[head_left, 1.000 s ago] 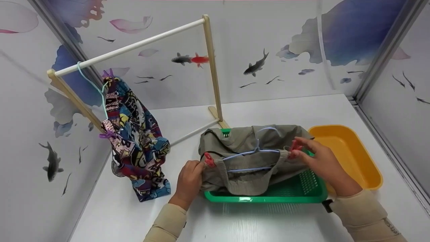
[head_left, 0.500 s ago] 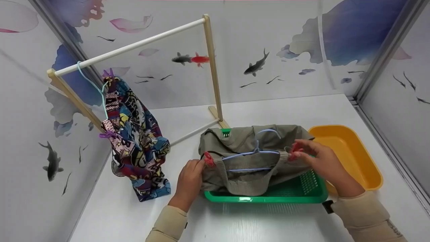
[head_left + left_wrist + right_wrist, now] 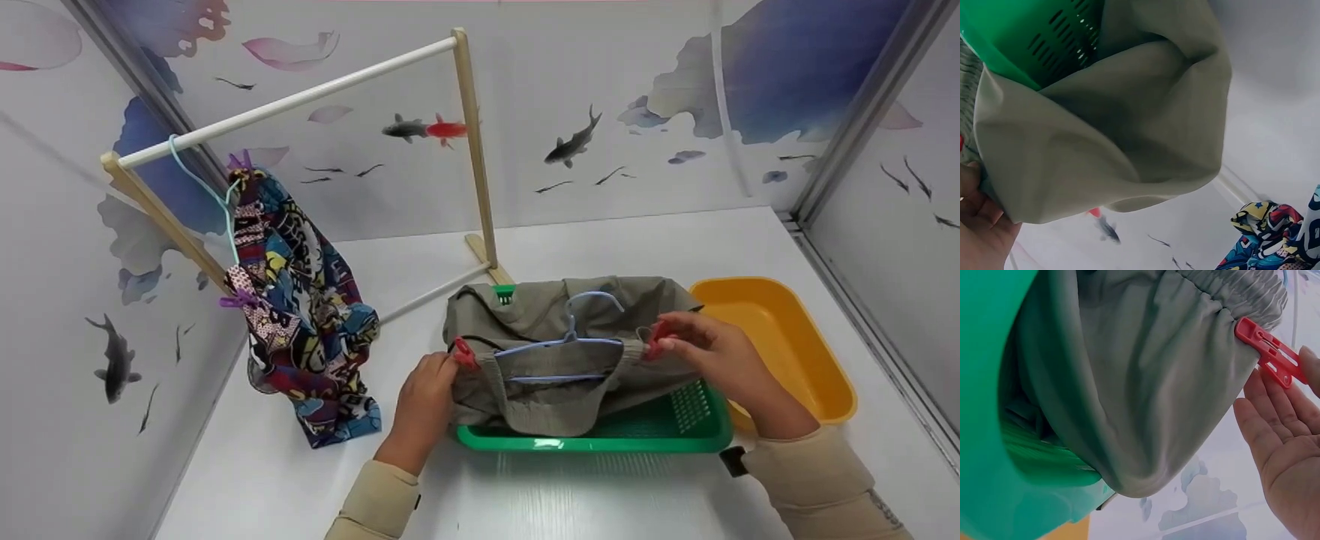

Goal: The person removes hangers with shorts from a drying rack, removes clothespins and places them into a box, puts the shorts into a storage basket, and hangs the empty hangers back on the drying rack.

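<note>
Grey-green pants [image 3: 555, 416] with a gathered elastic waistband lie bunched over a green basket [image 3: 592, 445]. A blue hanger [image 3: 571, 339] sits in the waistband, its hook pointing up and right. Red clothespins are on both waistband ends: a left one [image 3: 464, 352] and a right one [image 3: 658, 340]. My left hand [image 3: 421, 405] grips the cloth beside the left clothespin; its fingertips are partly hidden. My right hand [image 3: 724, 360] pinches the right clothespin's handles between thumb and fingers. In the right wrist view that clothespin [image 3: 1269, 351] bites the waistband edge.
A wooden rack [image 3: 472, 150] with a white bar stands behind left. Patterned pants [image 3: 300, 315] hang there from a light-green hanger [image 3: 225, 199] with purple clothespins [image 3: 240, 299]. Right of the basket is a yellow tray [image 3: 787, 337]. Printed walls enclose the white table [image 3: 585, 495].
The blue hanger's hook has tipped slightly left. My right hand has shifted slightly right and down, still on the clothespin. My left hand stays nearly in place.
</note>
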The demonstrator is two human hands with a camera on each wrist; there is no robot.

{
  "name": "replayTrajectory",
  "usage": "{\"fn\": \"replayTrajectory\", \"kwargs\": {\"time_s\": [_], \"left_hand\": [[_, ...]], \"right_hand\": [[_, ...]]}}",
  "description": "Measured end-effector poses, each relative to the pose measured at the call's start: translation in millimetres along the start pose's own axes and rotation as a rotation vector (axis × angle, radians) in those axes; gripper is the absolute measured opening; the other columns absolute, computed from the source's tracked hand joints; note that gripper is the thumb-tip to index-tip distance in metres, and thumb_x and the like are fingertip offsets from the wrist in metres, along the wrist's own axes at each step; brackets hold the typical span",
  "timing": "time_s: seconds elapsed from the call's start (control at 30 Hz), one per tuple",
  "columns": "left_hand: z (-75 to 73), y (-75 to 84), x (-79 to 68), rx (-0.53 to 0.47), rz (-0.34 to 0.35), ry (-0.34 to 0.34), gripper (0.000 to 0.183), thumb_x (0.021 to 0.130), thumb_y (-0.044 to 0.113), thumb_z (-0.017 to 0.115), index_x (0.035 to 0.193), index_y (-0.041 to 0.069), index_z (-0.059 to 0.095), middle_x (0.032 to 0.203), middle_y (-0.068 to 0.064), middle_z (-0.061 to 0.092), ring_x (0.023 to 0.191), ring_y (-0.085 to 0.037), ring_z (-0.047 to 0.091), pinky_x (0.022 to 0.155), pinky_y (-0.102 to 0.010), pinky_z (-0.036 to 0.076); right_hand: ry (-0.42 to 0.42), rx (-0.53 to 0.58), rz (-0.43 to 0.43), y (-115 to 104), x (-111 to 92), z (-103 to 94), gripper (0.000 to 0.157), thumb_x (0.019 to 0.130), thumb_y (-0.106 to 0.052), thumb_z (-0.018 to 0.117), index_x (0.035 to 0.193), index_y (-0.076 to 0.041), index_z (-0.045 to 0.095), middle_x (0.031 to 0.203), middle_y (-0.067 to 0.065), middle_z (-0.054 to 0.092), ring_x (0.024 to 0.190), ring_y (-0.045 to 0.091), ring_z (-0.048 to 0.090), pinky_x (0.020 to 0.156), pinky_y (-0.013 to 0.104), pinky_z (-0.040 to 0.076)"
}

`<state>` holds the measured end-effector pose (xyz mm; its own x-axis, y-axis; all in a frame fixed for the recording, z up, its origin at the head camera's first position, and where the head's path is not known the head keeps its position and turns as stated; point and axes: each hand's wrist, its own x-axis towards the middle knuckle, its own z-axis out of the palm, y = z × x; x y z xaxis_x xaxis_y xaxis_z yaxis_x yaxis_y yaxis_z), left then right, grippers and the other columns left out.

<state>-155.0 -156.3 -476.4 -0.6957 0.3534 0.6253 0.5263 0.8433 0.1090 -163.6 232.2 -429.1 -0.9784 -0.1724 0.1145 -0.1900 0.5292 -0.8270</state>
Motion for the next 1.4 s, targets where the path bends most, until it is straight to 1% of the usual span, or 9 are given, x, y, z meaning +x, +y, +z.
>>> {"fn": "replayTrajectory", "kwargs": {"time_s": [0.1,0.17,0.4,0.63,0.87,1.0,1.23,1.4], "left_hand": [[-1.0,1.3,0.4,-0.007,-0.010,-0.019,0.025,0.079,-0.013,0.069,0.096,0.005,0.062,0.093,-0.007,0.059,0.086,-0.021,0.058,0.074,-0.033,0.055],[-1.2,1.4,0.1,-0.019,-0.016,-0.020,0.025,0.079,-0.013,0.068,0.095,0.005,0.062,0.093,-0.007,0.060,0.086,-0.021,0.058,0.074,-0.033,0.055],[-0.5,1.0,-1.7,-0.050,-0.026,-0.005,0.024,0.080,-0.013,0.068,0.094,0.005,0.062,0.092,-0.007,0.060,0.086,-0.020,0.059,0.074,-0.033,0.056],[1.2,0.3,-3.1,-0.029,-0.017,0.009,0.023,0.080,-0.011,0.069,0.094,0.006,0.064,0.090,-0.007,0.060,0.084,-0.020,0.059,0.071,-0.033,0.056],[1.6,-0.2,-4.5,-0.049,-0.025,-0.004,0.026,0.078,-0.012,0.072,0.095,0.007,0.066,0.089,-0.006,0.061,0.084,-0.019,0.059,0.072,-0.032,0.056],[1.7,-1.3,-4.1,-0.055,-0.011,0.004,0.026,0.078,-0.012,0.071,0.095,0.007,0.067,0.089,-0.006,0.061,0.084,-0.020,0.059,0.071,-0.033,0.056],[2.8,-3.4,-3.8,-0.063,0.018,0.017,0.024,0.079,-0.011,0.071,0.094,0.008,0.068,0.088,-0.005,0.062,0.084,-0.019,0.060,0.073,-0.032,0.056],[4.1,-4.2,-3.9,-0.061,0.025,0.019,0.025,0.077,-0.011,0.072,0.093,0.008,0.068,0.089,-0.005,0.063,0.084,-0.019,0.060,0.074,-0.033,0.056]], "right_hand": [[0.008,0.013,-0.003,0.7,-1.2,0.2,0.038,0.095,-0.025,0.061,0.125,-0.001,0.059,0.110,0.014,0.067,0.090,0.000,0.059,0.079,0.012,0.049],[0.016,0.021,-0.007,1.3,-1.9,0.4,0.036,0.095,-0.023,0.062,0.123,-0.002,0.060,0.109,0.013,0.067,0.089,0.001,0.059,0.078,0.013,0.050],[0.065,0.077,-0.042,1.4,-4.2,2.7,0.026,0.092,-0.017,0.066,0.114,-0.002,0.065,0.102,0.012,0.069,0.086,0.003,0.062,0.076,0.014,0.051],[0.108,0.106,-0.063,2.2,-3.8,6.7,0.021,0.090,-0.012,0.068,0.107,-0.001,0.065,0.098,0.010,0.070,0.084,0.002,0.064,0.076,0.013,0.051],[0.128,0.107,-0.065,2.4,-4.1,8.0,0.018,0.090,-0.009,0.067,0.104,0.002,0.065,0.094,0.001,0.069,0.084,0.001,0.062,0.076,0.012,0.050],[0.144,0.114,-0.059,1.6,-4.2,8.4,0.017,0.089,-0.009,0.068,0.103,0.002,0.065,0.092,-0.002,0.069,0.083,0.002,0.062,0.076,0.012,0.051],[0.162,0.118,-0.059,-0.5,-4.4,8.8,0.014,0.090,-0.008,0.067,0.100,0.002,0.066,0.091,0.000,0.069,0.083,0.002,0.062,0.076,0.012,0.050],[0.173,0.112,-0.081,-1.0,-3.9,9.8,0.012,0.090,-0.008,0.066,0.098,0.001,0.067,0.089,0.001,0.070,0.082,0.001,0.063,0.076,0.012,0.050]]}}
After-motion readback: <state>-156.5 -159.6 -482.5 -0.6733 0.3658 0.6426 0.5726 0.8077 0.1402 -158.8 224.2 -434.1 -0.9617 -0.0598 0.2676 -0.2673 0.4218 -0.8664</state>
